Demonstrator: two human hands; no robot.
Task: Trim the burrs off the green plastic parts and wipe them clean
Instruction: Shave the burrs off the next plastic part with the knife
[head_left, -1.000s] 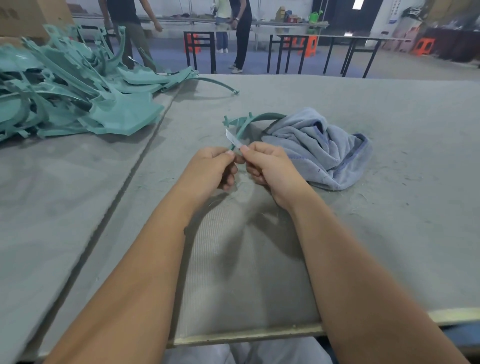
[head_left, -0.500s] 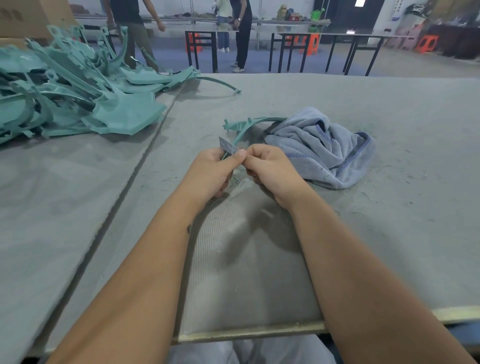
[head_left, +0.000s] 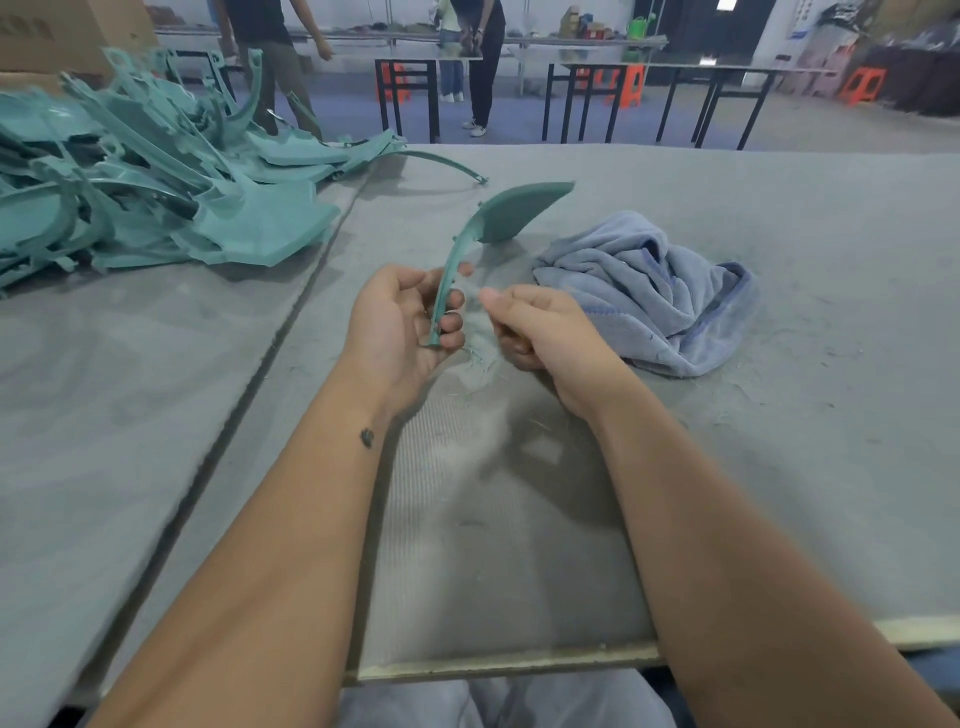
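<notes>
My left hand (head_left: 400, 322) grips the narrow stem of a green plastic part (head_left: 511, 210), which stands upright with its wide curved end uppermost. Just to its right my right hand (head_left: 545, 332) has curled fingers and the thumb pressed to the forefinger, pinching a small trimming blade that is blurred and mostly hidden. A gap of a few centimetres separates the two hands. Thin green shavings (head_left: 480, 364) lie on the grey table (head_left: 779, 467) under them. A crumpled blue-grey cloth (head_left: 644, 291) lies right of my right hand.
A large pile of green plastic parts (head_left: 156, 197) covers the table's far left. A seam (head_left: 270, 343) runs between two table sections. The near table edge (head_left: 498, 662) is by my lap. People stand among black tables and orange stools beyond.
The green part was lying against the cloth with both hands together at its tip. Now my left hand has lifted it upright, and my right hand has pulled away to the right.
</notes>
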